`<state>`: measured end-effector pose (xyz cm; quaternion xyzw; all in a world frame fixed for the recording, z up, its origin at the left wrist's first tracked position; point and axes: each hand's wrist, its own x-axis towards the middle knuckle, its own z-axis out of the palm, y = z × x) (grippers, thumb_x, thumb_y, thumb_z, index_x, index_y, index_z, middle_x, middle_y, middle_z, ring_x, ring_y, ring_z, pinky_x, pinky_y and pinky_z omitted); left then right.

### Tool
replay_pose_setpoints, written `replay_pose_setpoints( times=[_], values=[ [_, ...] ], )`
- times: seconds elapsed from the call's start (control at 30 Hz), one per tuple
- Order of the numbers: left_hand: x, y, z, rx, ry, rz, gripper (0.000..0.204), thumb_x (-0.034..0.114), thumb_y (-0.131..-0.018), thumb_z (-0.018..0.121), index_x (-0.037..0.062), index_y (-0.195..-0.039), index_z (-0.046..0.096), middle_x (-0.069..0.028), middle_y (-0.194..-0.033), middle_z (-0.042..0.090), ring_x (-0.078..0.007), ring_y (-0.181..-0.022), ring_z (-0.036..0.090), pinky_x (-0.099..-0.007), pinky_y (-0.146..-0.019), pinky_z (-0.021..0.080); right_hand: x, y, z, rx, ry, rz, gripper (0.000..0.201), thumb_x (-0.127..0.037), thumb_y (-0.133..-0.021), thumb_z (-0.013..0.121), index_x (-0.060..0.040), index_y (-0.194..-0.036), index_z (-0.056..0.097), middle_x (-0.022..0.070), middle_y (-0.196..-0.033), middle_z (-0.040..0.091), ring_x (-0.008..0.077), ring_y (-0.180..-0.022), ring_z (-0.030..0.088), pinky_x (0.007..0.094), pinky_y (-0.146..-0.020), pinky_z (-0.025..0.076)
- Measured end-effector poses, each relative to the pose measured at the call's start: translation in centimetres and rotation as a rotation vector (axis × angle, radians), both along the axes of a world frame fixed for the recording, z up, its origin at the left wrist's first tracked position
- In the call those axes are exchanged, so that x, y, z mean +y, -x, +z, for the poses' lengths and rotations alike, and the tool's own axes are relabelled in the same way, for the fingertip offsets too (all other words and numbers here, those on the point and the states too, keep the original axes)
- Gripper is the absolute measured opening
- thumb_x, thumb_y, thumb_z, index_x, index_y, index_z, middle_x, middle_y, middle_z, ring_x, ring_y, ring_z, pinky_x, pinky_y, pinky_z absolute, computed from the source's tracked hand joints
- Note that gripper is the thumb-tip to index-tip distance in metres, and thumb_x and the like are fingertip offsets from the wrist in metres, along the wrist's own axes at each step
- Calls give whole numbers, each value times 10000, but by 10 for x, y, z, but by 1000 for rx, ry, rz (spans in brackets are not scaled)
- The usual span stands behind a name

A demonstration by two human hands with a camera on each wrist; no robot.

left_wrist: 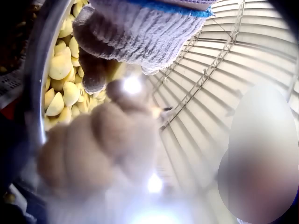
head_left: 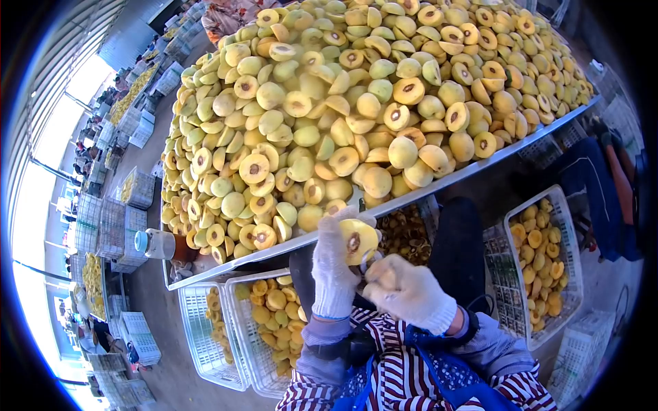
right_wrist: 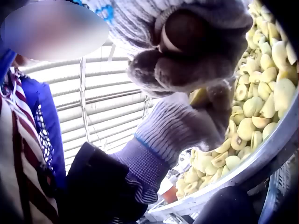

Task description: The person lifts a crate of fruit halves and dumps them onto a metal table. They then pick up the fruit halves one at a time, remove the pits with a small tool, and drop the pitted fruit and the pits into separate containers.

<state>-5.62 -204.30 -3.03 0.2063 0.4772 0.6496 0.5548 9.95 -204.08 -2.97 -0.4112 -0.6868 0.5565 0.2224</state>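
In the head view my gloved left hand [head_left: 332,267] grips a yellow peach half [head_left: 360,241], its cut face and brown centre turned up. Close beside it, my gloved right hand [head_left: 408,291] has its fingers curled around a tool. The rounded dark handle end [right_wrist: 183,30] shows inside that fist in the right wrist view; a bit of metal glints by the fruit in the head view, but I cannot tell the tool's kind. Both hands are just off the near rim of a large metal-edged table [head_left: 473,164], heaped with peach halves [head_left: 295,137].
White plastic crates [head_left: 236,329] of peach halves stand below on the left, another crate [head_left: 579,281] on the right. Brown scraps [head_left: 404,236] lie under the table edge. A blue-lidded jar [head_left: 159,244] sits at the table's left corner. Another person's legs [head_left: 603,185] are at right.
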Motion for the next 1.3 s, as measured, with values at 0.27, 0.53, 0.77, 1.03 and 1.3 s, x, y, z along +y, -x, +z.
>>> replay_pose_setpoints(
  times=[0.27, 0.53, 0.77, 1.03, 1.3],
  values=[
    [-12, -5, 7, 294, -96, -8, 685, 586, -1007, 455, -24, -1300, 562, -160, -1129, 670, -242, -996, 666, -345, -877, 553, 8, 2, 5, -130, -108, -27, 393, -447, -900, 667, -91, -1038, 574, 166, -736, 665, 394, -699, 677, 463, -621, 536],
    [-17, -12, 11, 450, -110, 34, 724, 613, -1001, 450, -23, -1329, 559, -159, -1166, 663, -221, -1033, 660, -321, -897, 544, 5, 2, 2, -187, -114, 32, 422, -467, -912, 630, -71, -1041, 561, 210, -738, 656, 417, -705, 665, 490, -623, 533],
    [-22, -21, 11, 650, -329, 124, 436, 313, -1063, 478, -61, -1259, 587, -153, -1164, 656, -193, -1048, 624, -321, -931, 496, 10, -1, 19, 315, 738, 153, 244, -254, -976, 616, -72, -1135, 578, 61, -815, 660, 138, -569, 606, 262, -513, 478],
    [-4, -1, 50, 1021, -24, -281, 317, 329, -996, 608, 61, -1125, 719, -113, -995, 732, -199, -858, 710, -301, -765, 540, 13, -8, 12, 297, 1021, 262, 205, -253, -916, 681, -62, -852, 642, 2, -587, 559, 71, -380, 431, 230, -323, 283],
    [-12, 1, 42, 819, -169, -220, 273, 170, -858, 777, 69, -1104, 719, -121, -1045, 736, -227, -917, 722, -311, -822, 554, 7, -16, 7, 633, 1261, 344, 227, -241, -965, 620, -32, -878, 607, -8, -526, 528, 95, -345, 448, 244, -314, 333]
  ],
)
